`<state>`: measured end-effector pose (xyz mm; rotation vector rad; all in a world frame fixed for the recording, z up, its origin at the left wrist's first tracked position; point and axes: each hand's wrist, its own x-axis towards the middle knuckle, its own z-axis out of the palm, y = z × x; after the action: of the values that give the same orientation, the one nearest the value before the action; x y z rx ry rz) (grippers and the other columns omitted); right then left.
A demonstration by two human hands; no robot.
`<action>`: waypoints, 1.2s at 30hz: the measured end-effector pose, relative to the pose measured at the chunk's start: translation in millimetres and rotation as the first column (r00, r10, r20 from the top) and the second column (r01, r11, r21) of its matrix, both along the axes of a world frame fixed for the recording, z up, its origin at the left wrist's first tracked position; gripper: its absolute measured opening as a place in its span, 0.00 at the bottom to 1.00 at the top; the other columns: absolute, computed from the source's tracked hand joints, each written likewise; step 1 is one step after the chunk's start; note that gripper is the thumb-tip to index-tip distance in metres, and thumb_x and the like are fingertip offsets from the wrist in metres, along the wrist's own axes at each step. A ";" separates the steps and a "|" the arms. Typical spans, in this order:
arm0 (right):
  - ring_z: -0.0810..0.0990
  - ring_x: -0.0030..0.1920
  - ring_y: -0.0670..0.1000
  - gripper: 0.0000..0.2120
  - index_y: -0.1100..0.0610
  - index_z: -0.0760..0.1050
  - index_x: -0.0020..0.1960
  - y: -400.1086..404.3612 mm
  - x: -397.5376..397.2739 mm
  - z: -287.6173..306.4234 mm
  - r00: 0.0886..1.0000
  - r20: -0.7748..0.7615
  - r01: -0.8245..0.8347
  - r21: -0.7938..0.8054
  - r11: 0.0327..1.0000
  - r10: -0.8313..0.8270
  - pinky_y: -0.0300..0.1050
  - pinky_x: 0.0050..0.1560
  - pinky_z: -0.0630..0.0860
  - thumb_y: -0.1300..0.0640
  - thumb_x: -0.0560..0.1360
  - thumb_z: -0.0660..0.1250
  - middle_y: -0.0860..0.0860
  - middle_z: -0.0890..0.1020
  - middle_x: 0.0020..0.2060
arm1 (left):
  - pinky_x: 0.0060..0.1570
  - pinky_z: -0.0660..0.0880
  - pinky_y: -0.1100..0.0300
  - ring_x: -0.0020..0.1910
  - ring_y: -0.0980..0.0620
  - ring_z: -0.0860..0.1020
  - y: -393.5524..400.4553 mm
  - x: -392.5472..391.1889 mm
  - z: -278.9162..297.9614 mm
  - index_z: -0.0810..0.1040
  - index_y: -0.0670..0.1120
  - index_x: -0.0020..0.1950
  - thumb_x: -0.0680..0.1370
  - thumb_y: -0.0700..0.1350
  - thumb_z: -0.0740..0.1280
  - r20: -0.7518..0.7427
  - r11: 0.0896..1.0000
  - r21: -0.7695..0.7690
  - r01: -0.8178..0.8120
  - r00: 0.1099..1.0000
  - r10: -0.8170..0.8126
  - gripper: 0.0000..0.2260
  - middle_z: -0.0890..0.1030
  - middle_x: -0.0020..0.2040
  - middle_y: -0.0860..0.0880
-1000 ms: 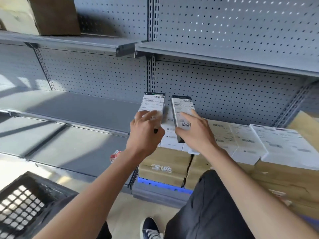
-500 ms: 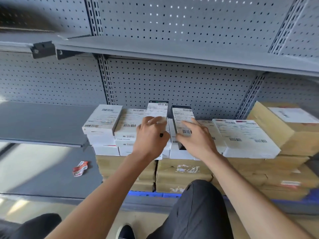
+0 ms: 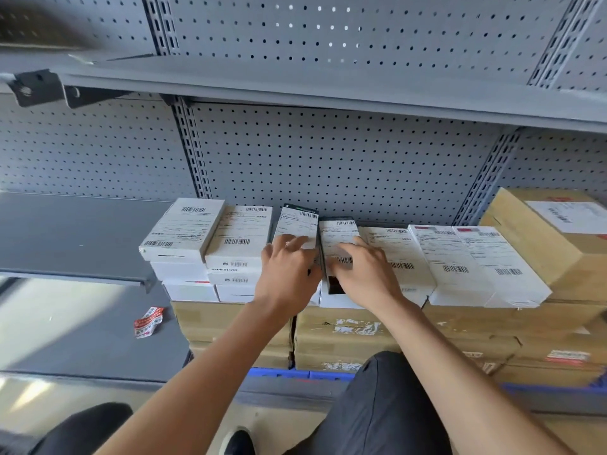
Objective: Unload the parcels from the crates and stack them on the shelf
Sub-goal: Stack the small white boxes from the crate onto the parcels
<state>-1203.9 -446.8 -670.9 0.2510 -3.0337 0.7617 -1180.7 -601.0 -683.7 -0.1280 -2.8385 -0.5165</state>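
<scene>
Both hands grip — left hand (image 3: 289, 274) on one labelled parcel (image 3: 297, 224), right hand (image 3: 364, 274) on another (image 3: 338, 236) — I note grey shelf (image 3: 82, 231) bare leftward.

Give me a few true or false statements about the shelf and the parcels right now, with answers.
1. Each hand rests on its own narrow parcel. True: the left hand is on the left parcel, the right hand on the right parcel.
2. The white boxes sit directly on the shelf. False: they sit on brown cartons.
3. A red-and-white scrap lies left of the stacks. True.
4. The big carton stands at the far left. False: it is at the far right.
5. The wall behind is solid wood. False: it is grey pegboard.
</scene>
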 end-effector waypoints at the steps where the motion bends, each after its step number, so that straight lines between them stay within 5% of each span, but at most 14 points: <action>1: 0.63 0.75 0.57 0.23 0.47 0.68 0.76 1.6 -0.1 -2.5 1.000 0.002 -0.011 -0.010 1.000 0.011 0.56 0.70 0.67 0.45 0.82 0.60 0.49 0.65 0.77 | 0.70 0.60 0.47 0.73 0.46 0.63 0.2 -0.5 -2.6 0.83 0.50 0.62 0.81 0.47 0.62 -0.002 1.000 -0.014 0.002 1.000 -0.002 0.14 0.73 0.73 0.53; 8: 0.53 0.80 0.55 0.20 0.46 0.67 0.77 16.9 3.2 -17.0 0.990 -0.073 -0.128 -0.054 0.990 0.124 0.58 0.78 0.53 0.52 0.85 0.55 0.51 0.59 0.80 | 0.73 0.56 0.43 0.70 0.48 0.68 -2.7 0.4 -9.7 0.81 0.52 0.64 0.82 0.49 0.60 -0.048 0.997 -0.081 -0.003 0.999 -0.001 0.14 0.78 0.68 0.54; 13: 0.50 0.80 0.50 0.21 0.46 0.68 0.76 32.8 12.2 -21.3 0.966 -0.139 -0.223 -0.001 0.975 0.220 0.54 0.78 0.49 0.46 0.85 0.56 0.47 0.57 0.80 | 0.73 0.55 0.39 0.75 0.50 0.64 -28.7 9.2 -6.1 0.80 0.56 0.66 0.80 0.59 0.54 -0.093 0.992 -0.121 -0.040 0.995 0.029 0.21 0.75 0.73 0.53; 18: 0.53 0.79 0.51 0.20 0.49 0.70 0.75 26.8 13.3 -27.0 0.954 -0.165 -0.257 -0.007 0.966 0.252 0.53 0.79 0.53 0.47 0.84 0.58 0.48 0.63 0.78 | 0.75 0.52 0.38 0.77 0.49 0.62 -51.1 13.1 -13.9 0.77 0.58 0.68 0.77 0.70 0.48 -0.046 0.986 -0.162 -0.033 0.999 0.026 0.31 0.73 0.74 0.54; 26: 0.59 0.77 0.53 0.18 0.54 0.74 0.71 13.3 9.1 -30.9 0.949 -0.226 -0.233 -0.028 0.972 0.221 0.56 0.74 0.62 0.51 0.85 0.58 0.53 0.70 0.74 | 0.70 0.59 0.40 0.75 0.47 0.66 -60.7 13.3 -18.1 0.76 0.58 0.70 0.75 0.73 0.52 -0.058 0.971 -0.237 0.027 0.997 -0.042 0.32 0.74 0.72 0.55; 36: 0.53 0.79 0.50 0.23 0.51 0.67 0.77 2.6 8.8 -29.7 0.942 -0.180 -0.293 -0.022 0.956 0.284 0.50 0.77 0.52 0.46 0.84 0.59 0.50 0.62 0.79 | 0.70 0.60 0.43 0.73 0.50 0.69 -61.5 9.6 -21.3 0.80 0.54 0.66 0.77 0.70 0.56 -0.117 0.990 -0.142 -0.021 0.993 0.004 0.29 0.77 0.70 0.52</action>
<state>-1195.2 -444.2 -700.7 0.7344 -2.8412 0.7772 -1171.1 -662.5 -704.9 -0.1613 -2.7582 -0.2928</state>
